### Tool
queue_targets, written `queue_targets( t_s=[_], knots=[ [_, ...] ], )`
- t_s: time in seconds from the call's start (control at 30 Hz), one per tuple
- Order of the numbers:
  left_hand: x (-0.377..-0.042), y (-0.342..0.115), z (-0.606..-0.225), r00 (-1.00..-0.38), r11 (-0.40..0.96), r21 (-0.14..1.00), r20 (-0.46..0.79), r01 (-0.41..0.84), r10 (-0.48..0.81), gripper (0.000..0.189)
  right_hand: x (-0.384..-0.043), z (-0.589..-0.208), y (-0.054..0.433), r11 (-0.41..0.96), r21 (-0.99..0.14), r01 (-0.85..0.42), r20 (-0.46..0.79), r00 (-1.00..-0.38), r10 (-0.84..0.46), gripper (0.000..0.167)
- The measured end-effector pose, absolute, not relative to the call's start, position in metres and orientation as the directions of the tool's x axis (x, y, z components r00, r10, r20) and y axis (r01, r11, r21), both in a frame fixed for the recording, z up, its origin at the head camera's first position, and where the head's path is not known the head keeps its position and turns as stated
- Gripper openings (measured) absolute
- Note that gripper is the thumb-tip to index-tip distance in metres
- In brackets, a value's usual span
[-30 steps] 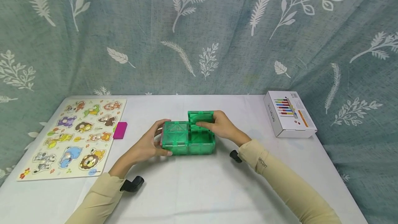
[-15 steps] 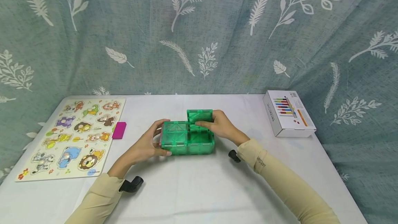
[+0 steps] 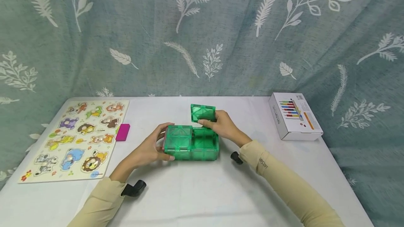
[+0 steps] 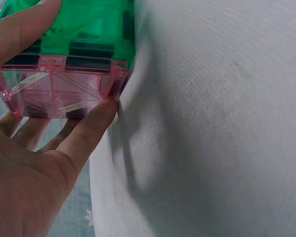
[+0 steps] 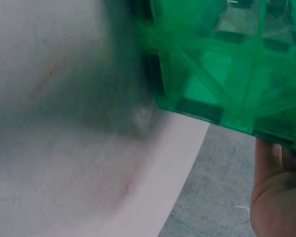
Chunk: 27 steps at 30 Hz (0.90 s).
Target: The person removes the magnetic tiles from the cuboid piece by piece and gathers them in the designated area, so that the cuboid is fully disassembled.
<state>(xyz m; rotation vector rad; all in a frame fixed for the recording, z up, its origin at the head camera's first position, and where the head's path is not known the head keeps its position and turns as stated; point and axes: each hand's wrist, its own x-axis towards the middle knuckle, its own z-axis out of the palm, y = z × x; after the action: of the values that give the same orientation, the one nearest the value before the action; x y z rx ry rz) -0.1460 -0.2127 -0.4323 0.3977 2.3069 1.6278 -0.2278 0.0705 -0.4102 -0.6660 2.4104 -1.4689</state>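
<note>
Pinching the green magnetic tile (image 3: 203, 112), probably light, stiff and best held by its rim, in my right hand (image 3: 224, 127) toward the table's (image 3: 246, 109) far edge, I grip the green-and-pink box (image 3: 190, 148) with my wide-spread left hand (image 3: 150, 147).

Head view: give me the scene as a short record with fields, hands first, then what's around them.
Left hand: grips the green box at its pink end
Right hand: holds a green tile, tilted, apart from the box
Box top: left half covered, right half open
Left side: animal puzzle board, magenta block at its right edge
Right side: white carton with bead-rack picture
</note>
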Motion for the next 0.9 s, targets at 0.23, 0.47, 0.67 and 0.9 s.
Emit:
queue_targets(
  t_s=[0.23, 0.47, 0.67, 0.9],
  knots=[
    [-0.144, -0.214, -0.433, -0.919, 0.310, 0.949, -0.076, 0.052, 0.387, 0.111, -0.232, -0.408, 0.072, 0.445, -0.888, -0.114, -0.127, -0.870, -0.476, 0.066],
    [-0.140, -0.217, -0.431, -0.917, 0.320, 0.947, -0.095, 0.038, 0.388, 0.111, -0.251, -0.415, 0.068, 0.314, -0.948, 0.047, -0.154, -0.932, -0.328, 0.042],
    [-0.133, -0.222, -0.431, -0.918, 0.323, 0.946, -0.104, 0.028, 0.383, 0.111, -0.269, -0.418, 0.063, 0.169, -0.929, 0.330, -0.367, -0.882, -0.295, 0.061],
    [-0.124, -0.227, -0.431, -0.920, 0.318, 0.948, -0.097, 0.030, 0.378, 0.110, -0.282, -0.429, 0.056, 0.192, -0.906, 0.377, -0.415, -0.880, -0.230, 0.052]
  ],
)
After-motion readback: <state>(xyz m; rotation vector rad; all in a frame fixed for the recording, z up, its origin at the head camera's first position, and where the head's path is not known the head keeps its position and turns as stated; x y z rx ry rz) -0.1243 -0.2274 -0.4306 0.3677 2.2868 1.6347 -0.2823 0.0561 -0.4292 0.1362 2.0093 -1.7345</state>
